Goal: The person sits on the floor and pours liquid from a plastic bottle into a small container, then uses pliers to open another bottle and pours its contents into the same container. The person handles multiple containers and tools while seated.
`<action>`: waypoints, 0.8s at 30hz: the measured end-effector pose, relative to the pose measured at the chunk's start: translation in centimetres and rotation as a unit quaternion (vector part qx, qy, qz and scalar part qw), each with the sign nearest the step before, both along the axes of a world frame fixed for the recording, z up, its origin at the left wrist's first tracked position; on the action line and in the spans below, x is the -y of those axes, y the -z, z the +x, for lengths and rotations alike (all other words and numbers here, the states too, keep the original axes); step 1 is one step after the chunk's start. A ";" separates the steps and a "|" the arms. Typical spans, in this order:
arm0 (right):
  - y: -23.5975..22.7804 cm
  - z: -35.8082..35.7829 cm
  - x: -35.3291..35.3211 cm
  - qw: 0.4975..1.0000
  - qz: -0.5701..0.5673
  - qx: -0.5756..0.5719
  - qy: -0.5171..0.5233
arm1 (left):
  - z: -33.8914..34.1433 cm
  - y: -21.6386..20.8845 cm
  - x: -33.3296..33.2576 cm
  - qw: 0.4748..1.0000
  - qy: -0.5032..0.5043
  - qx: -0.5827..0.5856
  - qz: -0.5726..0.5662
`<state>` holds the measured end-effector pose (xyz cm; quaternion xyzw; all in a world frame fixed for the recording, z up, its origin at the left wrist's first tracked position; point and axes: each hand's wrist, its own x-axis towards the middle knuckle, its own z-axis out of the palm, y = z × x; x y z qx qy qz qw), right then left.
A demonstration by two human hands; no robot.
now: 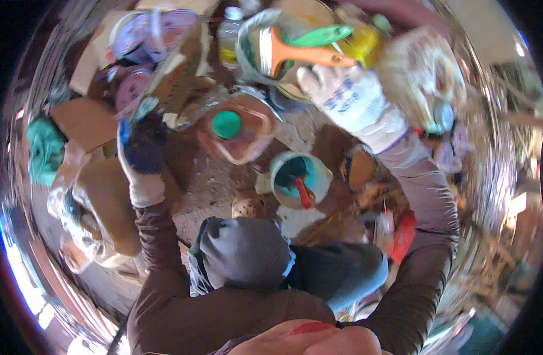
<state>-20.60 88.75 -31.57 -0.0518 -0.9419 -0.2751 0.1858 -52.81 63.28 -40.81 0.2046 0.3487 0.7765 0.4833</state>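
My right hand (355,100), in a white glove, is closed at the handle end of a wide paintbrush (310,57) with an orange handle and pale bristles. The brush lies level over the rim of a pot (248,59) at the far middle. A green-handled tool (321,36) sits just behind it. On the left, my left hand (143,142) wears a white glove with a dark blue palm. Its fingers are blurred beside a brown cardboard box (180,77), with a pale teal patch at the fingertips; whether it grips anything does not show.
Between my arms stand a cut-open clear container (256,133) with a green cap and a white bucket (326,180) with teal inside and a red-handled tool (305,193). A clear bottle (230,38) of yellowish liquid and purple-lidded tubs (168,32) stand farther back. A bulging plastic bag (422,71) sits right.
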 end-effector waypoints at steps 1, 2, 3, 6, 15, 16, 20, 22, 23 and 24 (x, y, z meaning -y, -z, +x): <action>-0.5 2.3 0.0 1.000 0.011 -0.021 0.006 | 1.3 -0.4 0.4 0.995 -0.074 -0.046 -0.055; -0.5 5.0 0.4 0.996 0.004 -0.029 0.082 | 2.1 -0.1 0.5 0.998 -0.031 0.005 -0.056; 0.5 8.0 0.1 0.992 0.031 -0.079 0.091 | 2.7 0.4 0.8 0.997 0.008 0.055 -0.059; 1.4 15.7 1.8 0.972 -0.050 0.008 0.230 | 5.0 1.8 2.2 0.978 0.073 -0.172 -0.088; 21.0 22.7 0.7 0.938 -0.221 0.059 0.261 | 17.1 3.7 1.7 0.736 0.375 -0.436 -0.357; 22.7 22.0 0.4 0.929 -0.242 0.069 0.270 | 18.2 4.1 1.7 0.692 0.370 -0.501 -0.365; 26.7 20.1 -1.0 0.909 -0.282 0.117 0.284 | 17.9 7.5 1.4 0.598 0.396 -0.656 -0.237; 27.1 19.8 -1.3 0.892 -0.273 0.128 0.335 | 17.3 9.7 2.1 0.635 0.384 -0.628 -0.236; 27.1 19.9 -1.4 0.882 -0.268 0.135 0.362 | 17.2 9.4 1.7 0.607 0.386 -0.664 -0.204; 26.9 20.2 -1.3 0.875 -0.284 0.148 0.363 | 17.2 9.2 1.2 0.576 0.388 -0.699 -0.171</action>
